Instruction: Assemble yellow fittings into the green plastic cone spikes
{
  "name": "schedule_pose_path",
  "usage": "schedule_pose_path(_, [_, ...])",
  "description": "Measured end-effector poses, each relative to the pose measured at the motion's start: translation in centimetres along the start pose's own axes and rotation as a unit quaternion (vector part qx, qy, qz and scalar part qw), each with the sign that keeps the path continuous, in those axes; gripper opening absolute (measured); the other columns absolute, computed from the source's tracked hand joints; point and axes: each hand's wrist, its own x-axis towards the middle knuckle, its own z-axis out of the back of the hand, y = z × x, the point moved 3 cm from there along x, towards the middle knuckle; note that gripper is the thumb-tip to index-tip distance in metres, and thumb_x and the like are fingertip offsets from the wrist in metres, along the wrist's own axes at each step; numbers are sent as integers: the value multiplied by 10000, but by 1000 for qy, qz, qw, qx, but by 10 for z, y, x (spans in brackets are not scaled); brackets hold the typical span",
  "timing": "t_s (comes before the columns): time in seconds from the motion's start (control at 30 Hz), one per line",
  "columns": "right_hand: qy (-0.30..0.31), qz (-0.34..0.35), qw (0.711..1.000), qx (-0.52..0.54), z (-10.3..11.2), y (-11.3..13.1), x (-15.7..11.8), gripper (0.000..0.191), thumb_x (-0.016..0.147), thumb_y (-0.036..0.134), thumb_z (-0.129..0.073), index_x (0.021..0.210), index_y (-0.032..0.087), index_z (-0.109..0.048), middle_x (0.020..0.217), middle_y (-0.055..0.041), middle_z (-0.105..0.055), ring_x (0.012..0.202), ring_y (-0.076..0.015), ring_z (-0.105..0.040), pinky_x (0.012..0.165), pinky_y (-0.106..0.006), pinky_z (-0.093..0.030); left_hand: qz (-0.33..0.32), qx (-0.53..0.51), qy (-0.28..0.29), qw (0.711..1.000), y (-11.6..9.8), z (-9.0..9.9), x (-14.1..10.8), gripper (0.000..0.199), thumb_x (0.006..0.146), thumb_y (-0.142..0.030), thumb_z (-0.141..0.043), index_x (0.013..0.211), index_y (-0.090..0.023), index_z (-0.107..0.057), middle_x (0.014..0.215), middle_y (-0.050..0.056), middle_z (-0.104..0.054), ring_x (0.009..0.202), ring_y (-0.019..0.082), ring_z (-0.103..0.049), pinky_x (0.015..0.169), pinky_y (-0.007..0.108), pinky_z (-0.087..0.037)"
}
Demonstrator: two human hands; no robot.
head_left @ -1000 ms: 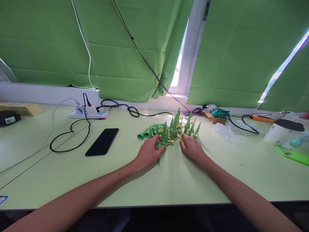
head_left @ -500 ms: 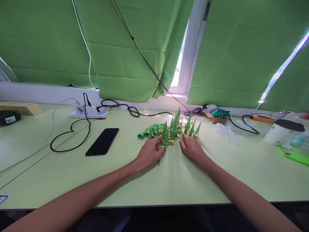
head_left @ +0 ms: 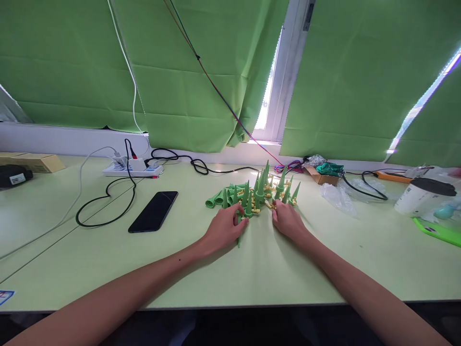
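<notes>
While a cluster of green cones (head_left: 259, 194) is kept at the centre of the frame, both hands are placed at its near side. Most of the cones are stood upright, points up; several are laid on their sides at the cluster's left. Small yellow pieces (head_left: 268, 205) are scattered among them. By the left hand (head_left: 225, 225) a single green cone (head_left: 239, 242) is gripped, its tip pointed toward the bottom of the frame. The fingers of the right hand (head_left: 288, 220) are curled against the cluster's near right; whether anything is pinched there cannot be told.

By the tabletop (head_left: 266, 278) a broad bare stretch is offered from the hands down to its near edge, which is crossed by both forearms low in the frame. Further surface is left between the left hand and a black phone (head_left: 153, 211) at centre left. Along the back edge, a power strip (head_left: 154, 171) and a black cable (head_left: 226, 171) are set.

Right of centre, an open cardboard box (head_left: 319, 178) is topped by a crinkled green bundle (head_left: 329, 169), with crumpled clear plastic (head_left: 336, 198) just beside it. At the far right, a white cup (head_left: 414, 203) is covered by a dark lid (head_left: 432, 186), its contents hidden; near it a bright green flat object (head_left: 437, 232) is seen.
</notes>
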Motion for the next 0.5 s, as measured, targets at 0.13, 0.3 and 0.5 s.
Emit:
schedule_pose_path(0.13, [0, 2, 1000, 14, 0, 0, 0, 229, 995, 180, -422, 1141, 146, -594, 976, -119, -711, 893, -238, -670, 616, -276, -349, -7, 4, -1, 1000, 1, 0, 0, 204, 860, -370, -536, 919, -200, -632, 569, -38, -524, 567, 163, -502, 549, 283, -317])
schedule_pose_path(0.3, [-3, 1, 1000, 17, -1, -1, 2, 216, 1006, 187, -417, 1126, 145, -591, 961, -124, -709, 881, -239, -670, 615, -279, -350, -12, 10, 0, 1000, 2, -1, 0, 180, 873, -364, -538, 916, -207, -616, 571, -47, -514, 567, 156, -502, 552, 279, -319])
schedule_pose_path(0.5, [-7, 3, 1000, 19, -1, -1, 2, 169, 1011, 207, -427, 1063, 152, -578, 925, -109, -708, 847, -229, -670, 593, -271, -338, -12, 15, 1, 1000, 3, -2, 1, 177, 877, -369, -539, 916, -210, -607, 570, -50, -508, 566, 156, -498, 546, 277, -312])
